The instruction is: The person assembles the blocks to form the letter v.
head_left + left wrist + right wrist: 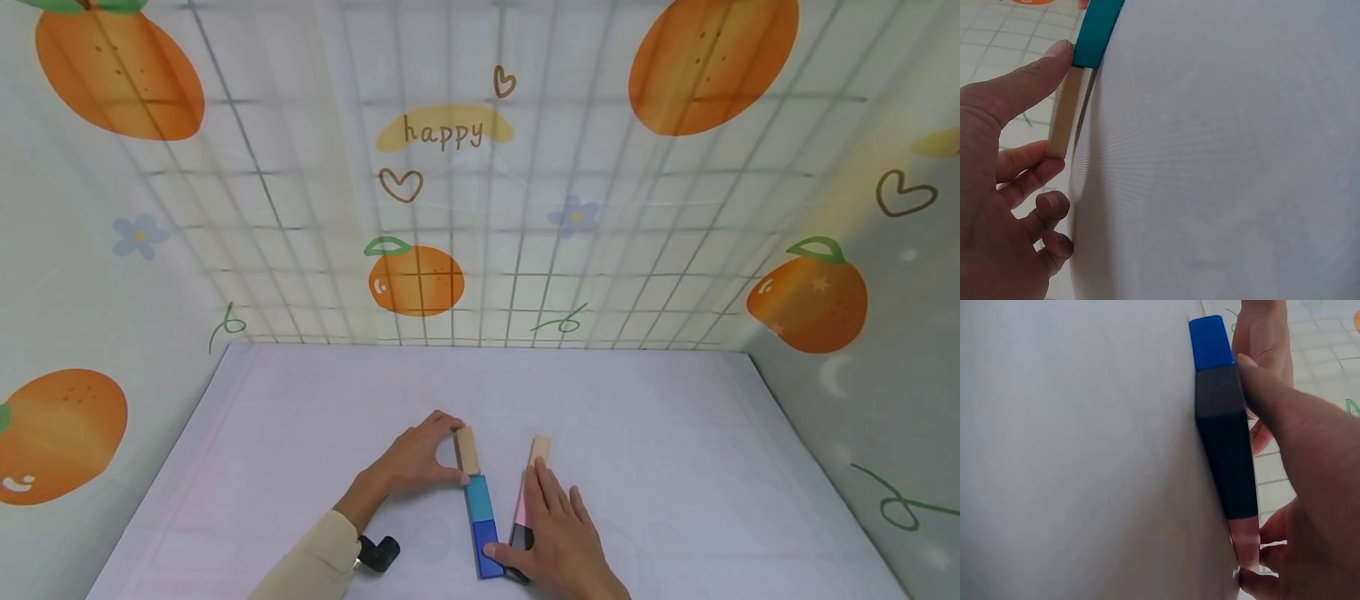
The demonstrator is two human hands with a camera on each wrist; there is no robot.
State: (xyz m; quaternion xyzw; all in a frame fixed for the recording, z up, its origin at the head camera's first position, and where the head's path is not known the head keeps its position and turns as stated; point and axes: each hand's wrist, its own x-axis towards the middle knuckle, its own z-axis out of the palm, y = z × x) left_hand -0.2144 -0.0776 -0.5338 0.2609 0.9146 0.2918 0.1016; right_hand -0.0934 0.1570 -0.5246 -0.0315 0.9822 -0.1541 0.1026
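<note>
Two rows of small blocks lie on the table in a narrow V, close together at the near end. The left row has a plain wooden block [467,451], a teal block [479,498] and a blue block [488,550]. My left hand [416,454] pinches the plain block lengthwise, thumb by the teal joint, fingertips at its far end. A second plain block [540,448], a pink block [1245,540] and a black block [1229,462] form the right row. My right hand [558,533] rests along it, fingers fairly straight beside the pink block, thumb touching the blue block.
The white tabletop [675,450] spreads around the blocks. A pale curtain [315,208] printed with oranges hangs over a wire grid at the back, with more printed cloth at both sides. A black wrist device [380,553] sits by the left sleeve [315,558].
</note>
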